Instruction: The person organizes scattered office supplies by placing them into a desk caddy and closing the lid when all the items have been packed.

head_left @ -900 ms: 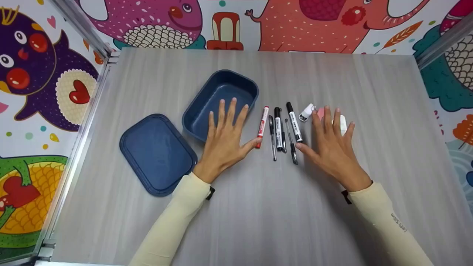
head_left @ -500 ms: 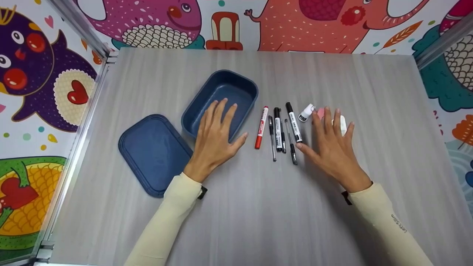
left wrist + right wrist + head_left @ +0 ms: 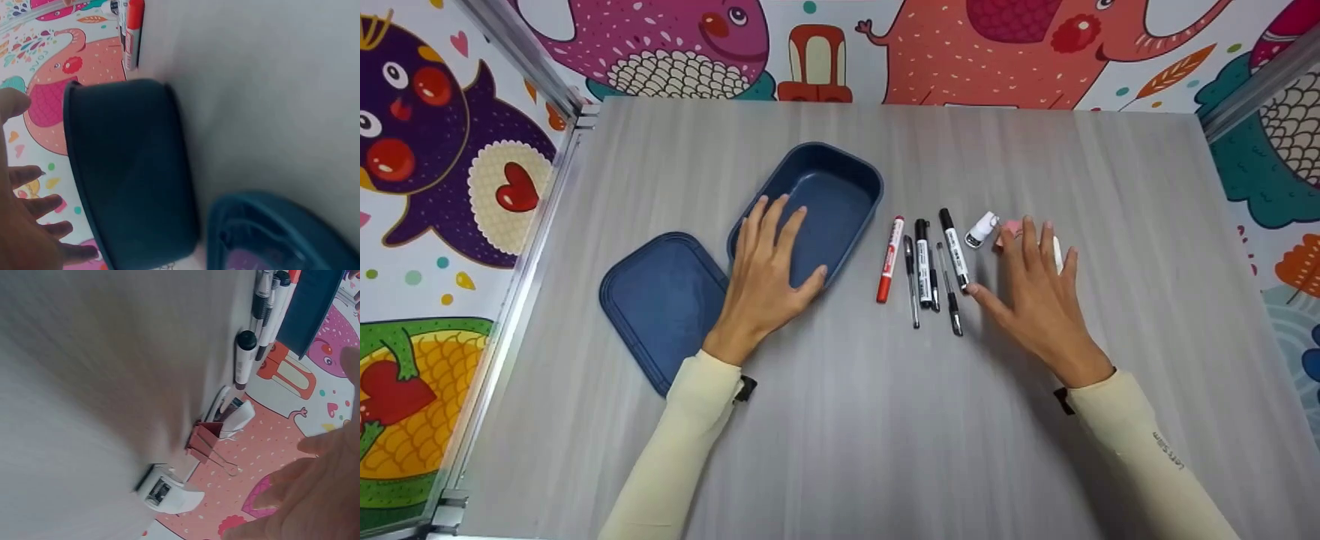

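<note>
In the head view, my left hand [image 3: 765,281] hovers over the near-left side of the open blue box [image 3: 840,206], fingers spread and holding nothing. Whether it touches the rim I cannot tell. The flat blue lid [image 3: 660,300] lies left of the box, partly behind that hand. My right hand [image 3: 1039,311], fingers spread and holding nothing, is above a pink binder clip [image 3: 205,439] and a white item [image 3: 169,490], both partly hidden in the head view. Its thumb is close to a black-and-white marker [image 3: 955,251]. A small white bottle [image 3: 982,229] lies beyond.
Between the hands lie a red marker [image 3: 889,259], another black marker [image 3: 923,262] and several slim black pens [image 3: 912,281]. The grey table [image 3: 840,442] meets printed walls [image 3: 997,52] at the back and sides, with a metal rail [image 3: 521,300] on the left.
My left hand has moved left, away from the red marker, toward the box's left side and the lid. My right hand has barely shifted; the objects stay in place.
</note>
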The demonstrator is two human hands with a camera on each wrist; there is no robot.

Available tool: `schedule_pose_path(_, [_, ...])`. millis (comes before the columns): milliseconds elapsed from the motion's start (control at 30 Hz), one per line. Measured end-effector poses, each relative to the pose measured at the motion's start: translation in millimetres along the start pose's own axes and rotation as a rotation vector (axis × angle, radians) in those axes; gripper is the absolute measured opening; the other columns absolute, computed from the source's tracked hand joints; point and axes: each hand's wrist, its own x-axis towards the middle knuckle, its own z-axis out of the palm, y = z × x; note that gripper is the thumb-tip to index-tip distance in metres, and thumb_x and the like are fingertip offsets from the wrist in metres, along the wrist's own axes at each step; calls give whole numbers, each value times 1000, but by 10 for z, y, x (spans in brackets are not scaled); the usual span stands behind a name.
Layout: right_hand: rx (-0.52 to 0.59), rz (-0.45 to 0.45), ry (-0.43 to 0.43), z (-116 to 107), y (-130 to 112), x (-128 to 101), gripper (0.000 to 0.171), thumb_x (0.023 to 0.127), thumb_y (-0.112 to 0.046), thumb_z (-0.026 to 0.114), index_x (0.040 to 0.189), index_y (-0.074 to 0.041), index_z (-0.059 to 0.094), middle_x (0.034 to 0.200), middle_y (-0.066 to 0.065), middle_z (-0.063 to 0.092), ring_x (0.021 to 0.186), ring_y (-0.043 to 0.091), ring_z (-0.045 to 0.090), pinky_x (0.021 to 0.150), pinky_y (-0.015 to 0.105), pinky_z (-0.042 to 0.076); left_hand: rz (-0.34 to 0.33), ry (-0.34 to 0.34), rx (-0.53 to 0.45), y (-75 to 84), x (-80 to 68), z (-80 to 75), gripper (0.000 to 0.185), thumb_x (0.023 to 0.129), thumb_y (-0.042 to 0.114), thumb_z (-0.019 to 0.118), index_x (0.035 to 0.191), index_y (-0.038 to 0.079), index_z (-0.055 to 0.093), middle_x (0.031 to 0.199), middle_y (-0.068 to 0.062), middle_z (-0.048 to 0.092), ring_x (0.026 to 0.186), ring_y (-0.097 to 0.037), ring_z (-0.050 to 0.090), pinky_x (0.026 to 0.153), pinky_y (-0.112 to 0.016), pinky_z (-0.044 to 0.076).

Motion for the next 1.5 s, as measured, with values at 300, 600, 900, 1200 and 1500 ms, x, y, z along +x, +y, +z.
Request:
schedule_pose_path(300, [82,-13,152,46,105,7,87,103,-44,70,169,1,36,174,34,28,163,57,17,127,77,9,-34,-5,-36,-116,-96,-25,79,99,40,76,162,1,50,170,-26,40,160,-51,29,129,-65,25])
schedule_pose_path(600, [117,-27,251,74,232,27,78,102,-38,74,160,6,48,166,37,42,159,58,28,124,77,19,-53,14,-61,-248,-191,-71,80,99,38,76,163,0,47,171,-26,39,159,-49,30,129,-62,25])
schedule_pose_path(900, [131,-13,282,113,346,7,75,100,-34,77,155,8,51,162,37,45,157,58,29,124,75,21,-77,28,-51,-341,-240,-98,79,98,38,76,162,-1,48,168,-27,41,157,-51,32,127,-65,26])
schedule_pose_path(1200, [113,-4,272,128,397,0,76,95,-28,82,154,9,51,161,38,45,156,59,31,125,74,22,-128,65,-122,-395,-276,-111,77,98,34,77,161,-1,49,167,-28,40,159,-48,30,125,-66,31])
schedule_pose_path(1500, [129,6,281,118,445,-17,75,94,-22,85,152,11,51,158,37,47,153,57,36,120,78,26,-168,81,-236,-471,-298,-116,74,95,21,74,160,-3,48,169,-28,36,157,-43,33,121,-63,36])
